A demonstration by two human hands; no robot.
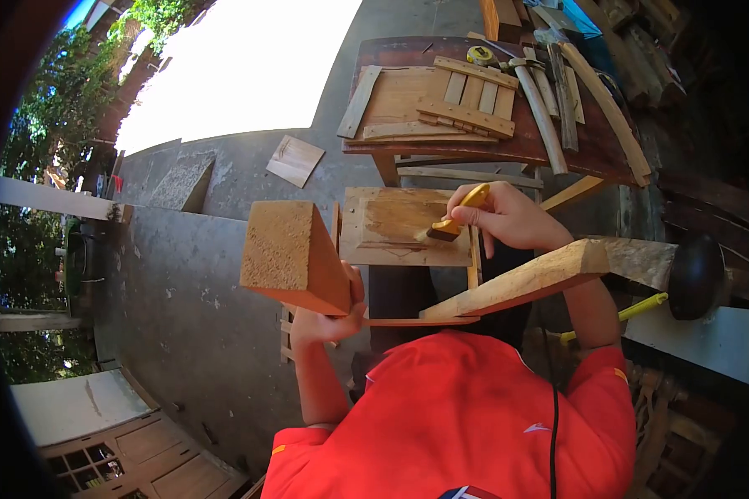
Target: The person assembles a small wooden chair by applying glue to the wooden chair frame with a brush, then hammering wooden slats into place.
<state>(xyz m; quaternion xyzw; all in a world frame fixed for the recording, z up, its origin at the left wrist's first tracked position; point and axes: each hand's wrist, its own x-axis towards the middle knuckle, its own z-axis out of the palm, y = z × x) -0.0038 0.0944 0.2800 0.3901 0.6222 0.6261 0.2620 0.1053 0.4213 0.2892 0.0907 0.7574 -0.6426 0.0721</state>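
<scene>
A yellow-handled brush (472, 200) is in my right hand (512, 218), its dark ferrule and pale bristles pointing down to the left. The bristles touch or hang just over a wooden panel (391, 218) with a raised middle, part of a wooden piece in front of me. My left hand (341, 314) is wrapped round a thick wooden leg (279, 254), whose square end points up toward the camera. Another wooden leg (524, 279) slants up to the right, below my right wrist.
Beyond stands a reddish table (508, 158) with a slatted wooden piece (470, 96), a hammer (541, 112), a tape measure (479, 55) and wood strips. A loose board (295, 161) lies on the concrete floor. Stacked wood is at the right, beside a yellow bar (641, 307).
</scene>
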